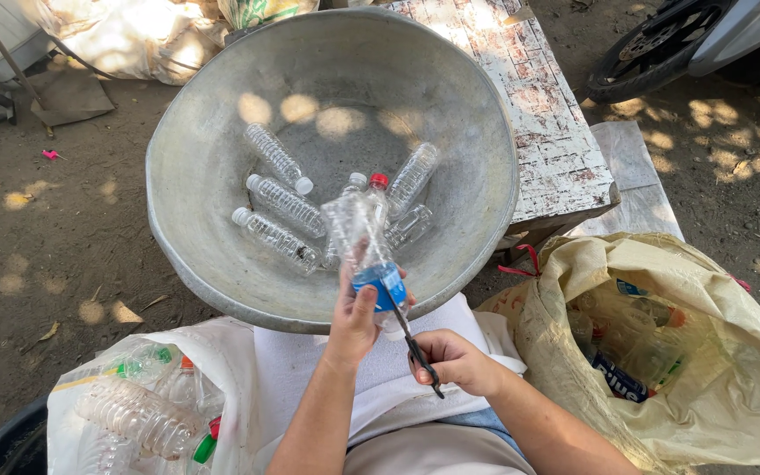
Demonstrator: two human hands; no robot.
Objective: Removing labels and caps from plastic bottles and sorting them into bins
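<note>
Filling most of the upper middle, a big grey metal basin (222, 255) sits tilted on bare dirt, its near rim just above the person's lap and its right rim against a worn white table (556, 132). Inside the basin lie about 6 clear bottles (285, 205), bunched near the bottom; its upper wall is bare. To the left of the basin the ground is open dirt with spots of sun. On the right the room is tighter: a yellowish sack (732, 352) full of bottles stands just beside the right forearm, touching the white cloth (380, 378) on the lap. At lower left a white bag (222, 352) holds more clear bottles, close to the left elbow. A wheel (653, 44) shows at top right, well apart from the hands.

The left hand (355, 318) is closed around a clear bottle (361, 237) with a blue label, gripping it at the label end, thumb on top; the bottle points away over the near rim of the basin. The right hand (452, 359) is curled shut on the handle of a dark blade (411, 339), which may be scissors; I cannot tell. Its tip reaches up to the blue label and touches it. The 2 hands are near each other, above the white cloth.
</note>
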